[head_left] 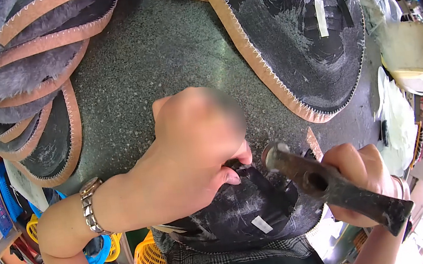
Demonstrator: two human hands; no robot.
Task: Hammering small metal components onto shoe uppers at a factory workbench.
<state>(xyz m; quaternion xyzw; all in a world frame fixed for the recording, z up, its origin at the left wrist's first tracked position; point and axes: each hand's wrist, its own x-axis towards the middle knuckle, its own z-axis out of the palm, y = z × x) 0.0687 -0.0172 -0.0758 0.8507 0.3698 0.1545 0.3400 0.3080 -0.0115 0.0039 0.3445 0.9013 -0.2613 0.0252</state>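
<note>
My right hand [358,174] is closed around a worn metal hammer [329,186], whose round face is just above a black shoe upper [241,202]. That upper lies at the table's near edge, against my front, with a small white label on it. My left hand [198,133] is closed, thumb and finger pinching the far edge of the upper beside the hammer's face. Part of this hand is blurred, and its other fingers are curled out of sight. A strip of tan edging [314,143] with stitching shows beyond the hammer.
A large black upper [307,51] with tan stitched edging lies at the far right. Several fur-lined uppers [40,68] overlap at the left on the speckled dark table [158,43]. Yellow baskets [150,258] stand below the near edge; a whitish container [407,47] is at the right.
</note>
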